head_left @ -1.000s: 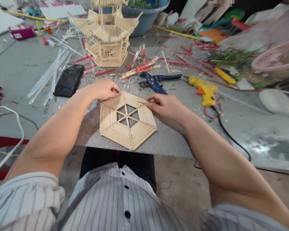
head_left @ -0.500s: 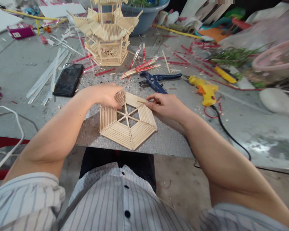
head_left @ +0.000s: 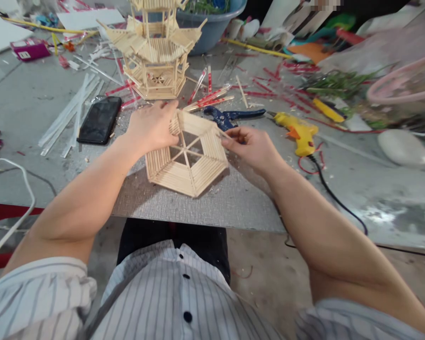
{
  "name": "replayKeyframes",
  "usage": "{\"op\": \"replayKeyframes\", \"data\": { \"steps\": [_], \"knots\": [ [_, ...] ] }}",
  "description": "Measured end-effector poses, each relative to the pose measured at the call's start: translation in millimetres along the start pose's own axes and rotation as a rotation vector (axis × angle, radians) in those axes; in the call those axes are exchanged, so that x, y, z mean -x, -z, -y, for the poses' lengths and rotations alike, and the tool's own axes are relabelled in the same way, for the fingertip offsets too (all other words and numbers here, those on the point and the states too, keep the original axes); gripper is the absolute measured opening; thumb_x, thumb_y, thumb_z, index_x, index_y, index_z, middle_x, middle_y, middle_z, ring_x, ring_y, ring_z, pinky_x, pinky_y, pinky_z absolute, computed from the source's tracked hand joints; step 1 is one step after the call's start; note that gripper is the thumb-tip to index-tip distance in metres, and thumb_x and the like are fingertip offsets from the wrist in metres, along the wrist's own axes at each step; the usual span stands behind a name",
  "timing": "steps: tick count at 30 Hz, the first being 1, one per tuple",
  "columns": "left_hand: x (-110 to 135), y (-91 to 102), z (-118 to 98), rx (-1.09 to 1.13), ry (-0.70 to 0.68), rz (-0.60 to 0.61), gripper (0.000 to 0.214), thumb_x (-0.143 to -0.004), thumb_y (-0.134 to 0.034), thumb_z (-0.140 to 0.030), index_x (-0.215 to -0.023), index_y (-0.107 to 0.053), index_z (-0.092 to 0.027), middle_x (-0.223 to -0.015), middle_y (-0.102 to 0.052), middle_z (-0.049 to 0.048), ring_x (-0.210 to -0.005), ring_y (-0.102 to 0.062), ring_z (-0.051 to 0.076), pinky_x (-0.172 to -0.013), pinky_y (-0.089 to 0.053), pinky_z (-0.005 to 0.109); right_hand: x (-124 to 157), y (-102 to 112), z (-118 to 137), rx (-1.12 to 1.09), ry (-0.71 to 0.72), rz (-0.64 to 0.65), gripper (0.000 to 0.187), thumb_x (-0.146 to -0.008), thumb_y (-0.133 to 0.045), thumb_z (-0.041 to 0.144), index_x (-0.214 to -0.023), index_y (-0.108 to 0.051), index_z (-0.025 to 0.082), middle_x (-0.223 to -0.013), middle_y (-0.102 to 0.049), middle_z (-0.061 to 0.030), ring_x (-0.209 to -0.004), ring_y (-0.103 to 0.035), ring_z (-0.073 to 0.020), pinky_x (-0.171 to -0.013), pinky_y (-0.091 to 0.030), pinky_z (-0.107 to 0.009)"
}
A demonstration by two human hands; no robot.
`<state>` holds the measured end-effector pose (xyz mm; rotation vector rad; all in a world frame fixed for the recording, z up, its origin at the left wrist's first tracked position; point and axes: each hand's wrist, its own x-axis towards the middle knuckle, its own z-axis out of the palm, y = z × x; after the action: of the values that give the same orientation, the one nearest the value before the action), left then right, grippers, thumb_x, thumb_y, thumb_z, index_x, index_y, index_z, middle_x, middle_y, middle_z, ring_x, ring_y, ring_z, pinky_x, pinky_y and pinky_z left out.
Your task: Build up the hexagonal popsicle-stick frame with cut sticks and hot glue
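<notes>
A hexagonal panel of thin wooden sticks, with spokes crossing its open centre, is tilted up in front of me. My left hand is closed on its upper left side, thumb on the top face. At the panel's right corner, my right hand pinches what looks like a short thin wooden stick, its tip close to the panel. Whether those fingers also touch the panel I cannot tell. Just behind it lie blue-handled cutters. To their right is a yellow glue gun.
A pagoda-like stick model stands at the back, before a blue basin. A black phone and clear glue sticks lie left. Red-and-clear wrappers litter the table. A white computer mouse sits at right; the table's edge is nearest me.
The hexagonal panel has been raised and tilted, its near edge moving away from me. My left hand has shifted up with it; my right hand moved slightly right, still pinching the stick.
</notes>
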<state>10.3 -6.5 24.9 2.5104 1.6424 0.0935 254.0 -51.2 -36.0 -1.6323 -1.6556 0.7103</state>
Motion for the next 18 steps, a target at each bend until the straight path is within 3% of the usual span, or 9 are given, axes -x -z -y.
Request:
{"op": "replayKeyframes", "data": {
  "steps": [2,5,8,11,13,15,18],
  "knots": [
    [0.8,3.5,3.8,0.039,0.064,-0.091,0.086,-0.079,-0.055,-0.046,-0.152,-0.012,-0.031,-0.140,-0.046,0.0024,-0.130,-0.034,0.035,-0.106,-0.029,0.047,-0.2,0.0,0.0,-0.131,-0.038,-0.032,0.027,-0.077,-0.066,0.039,-0.091,-0.066,0.017,-0.084,-0.067,-0.0049,-0.059,-0.051,-0.0110,-0.054,-0.040,-0.027],
    [1.3,7.5,8.4,0.091,0.166,-0.190,0.088,-0.085,-0.046,-0.048,-0.152,0.008,-0.031,-0.137,-0.050,-0.0001,-0.134,-0.026,0.034,-0.109,-0.023,0.049,2.9,0.1,3.6,-0.295,-0.115,0.040,0.034,-0.079,-0.062,0.050,-0.091,-0.065,0.019,-0.086,-0.067,-0.0043,-0.043,-0.036,-0.0050,-0.042,-0.033,-0.025],
    [-1.2,9.4,12.5,0.101,0.189,-0.230,0.086,-0.086,-0.042,-0.045,-0.152,0.011,-0.031,-0.136,-0.050,0.0003,-0.137,-0.021,0.034,-0.111,-0.021,0.051,7.1,-1.0,7.8,-0.407,-0.128,0.115,0.035,-0.079,-0.063,0.052,-0.091,-0.063,0.019,-0.090,-0.068,-0.0047,-0.040,-0.030,-0.0027,-0.039,-0.034,-0.025],
    [-8.7,4.0,16.5,0.179,0.131,-0.184,0.079,-0.086,-0.043,-0.040,-0.152,0.000,-0.035,-0.138,-0.049,0.0003,-0.139,-0.021,0.031,-0.111,-0.024,0.048,9.3,-3.4,10.6,-0.451,-0.118,0.097,0.029,-0.077,-0.066,0.045,-0.091,-0.062,0.019,-0.088,-0.068,-0.0042,-0.042,-0.032,-0.0034,-0.041,-0.036,-0.024],
    [-16.1,-4.8,19.1,0.328,0.104,-0.200,0.077,-0.084,-0.047,-0.035,-0.152,-0.011,-0.032,-0.139,-0.048,0.0033,-0.136,-0.030,0.030,-0.108,-0.031,0.045,9.0,-5.2,12.0,-0.481,-0.125,0.056,0.023,-0.076,-0.066,0.039,-0.088,-0.062,0.020,-0.087,-0.068,-0.0039,-0.044,-0.035,-0.0042,-0.042,-0.036,-0.024],
    [-23.7,-15.2,21.1,0.467,0.148,-0.278,0.077,-0.078,-0.056,-0.029,-0.148,-0.024,-0.025,-0.137,-0.048,0.0066,-0.130,-0.039,0.030,-0.105,-0.036,0.042,7.7,-6.7,13.2,-0.507,-0.157,0.027,0.018,-0.075,-0.066,0.035,-0.083,-0.061,0.019,-0.084,-0.068,-0.0037,-0.045,-0.037,-0.0050,-0.041,-0.035,-0.024],
    [-31.7,-24.8,22.0,0.674,0.247,-0.275,0.068,-0.072,-0.059,-0.017,-0.138,-0.040,-0.020,-0.133,-0.050,0.0076,-0.120,-0.051,0.025,-0.096,-0.044,0.036,4.8,-7.3,13.5,-0.508,-0.210,-0.013,0.013,-0.077,-0.062,0.032,-0.077,-0.059,0.019,-0.073,-0.063,-0.0017,-0.042,-0.036,-0.0054,-0.039,-0.032,-0.024]
  ]
}}
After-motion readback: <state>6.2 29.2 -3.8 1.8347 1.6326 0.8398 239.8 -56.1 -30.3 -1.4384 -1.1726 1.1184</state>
